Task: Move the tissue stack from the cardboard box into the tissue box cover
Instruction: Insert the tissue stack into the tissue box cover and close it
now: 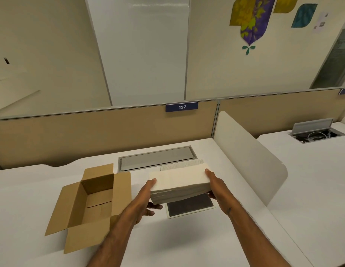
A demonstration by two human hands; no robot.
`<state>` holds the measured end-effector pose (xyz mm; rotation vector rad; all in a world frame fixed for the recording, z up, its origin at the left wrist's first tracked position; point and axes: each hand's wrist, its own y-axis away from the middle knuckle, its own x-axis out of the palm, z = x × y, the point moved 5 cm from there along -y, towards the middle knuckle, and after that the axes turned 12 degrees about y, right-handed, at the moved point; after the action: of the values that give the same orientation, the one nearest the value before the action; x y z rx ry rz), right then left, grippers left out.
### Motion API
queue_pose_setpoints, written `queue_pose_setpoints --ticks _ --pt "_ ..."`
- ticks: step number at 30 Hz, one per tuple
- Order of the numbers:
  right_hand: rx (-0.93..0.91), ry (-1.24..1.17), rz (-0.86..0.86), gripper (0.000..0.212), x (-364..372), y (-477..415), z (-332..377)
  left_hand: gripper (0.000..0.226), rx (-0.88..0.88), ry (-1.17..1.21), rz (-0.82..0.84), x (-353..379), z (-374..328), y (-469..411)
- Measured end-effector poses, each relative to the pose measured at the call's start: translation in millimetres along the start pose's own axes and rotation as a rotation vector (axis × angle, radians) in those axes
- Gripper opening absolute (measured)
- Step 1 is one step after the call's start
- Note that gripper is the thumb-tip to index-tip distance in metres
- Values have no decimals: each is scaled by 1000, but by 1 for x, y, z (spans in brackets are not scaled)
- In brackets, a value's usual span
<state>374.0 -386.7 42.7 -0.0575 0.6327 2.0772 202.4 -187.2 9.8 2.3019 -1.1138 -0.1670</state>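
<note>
Both hands, left hand (pixel 146 197) and right hand (pixel 216 186), are clamping the tissue stack (pixel 179 183) ends above the tissue box cover (pixel 190 206). Loose sheets risk sagging and catching its rim. Cardboard box (pixel 90 205) is sitting empty at left.

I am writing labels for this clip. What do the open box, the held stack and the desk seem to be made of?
Open box: brown corrugated cardboard, matte, with folded flaps and crease lines. Stack, held between the left hand and the right hand: thin cream paper sheets, layered edges visible, probably tissue. Desk: smooth white surface, likely laminate; the core is not visible.
</note>
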Motion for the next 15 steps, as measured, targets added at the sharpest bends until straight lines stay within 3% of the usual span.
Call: queue_pose_setpoints --ticks 6,15 --pt "5 -15 84 45 -9 -27 -27 46 -22 28 89 5 8 -25" --pt "79 -24 102 37 -17 -70 -61 43 -48 55 14 17 46 -61"
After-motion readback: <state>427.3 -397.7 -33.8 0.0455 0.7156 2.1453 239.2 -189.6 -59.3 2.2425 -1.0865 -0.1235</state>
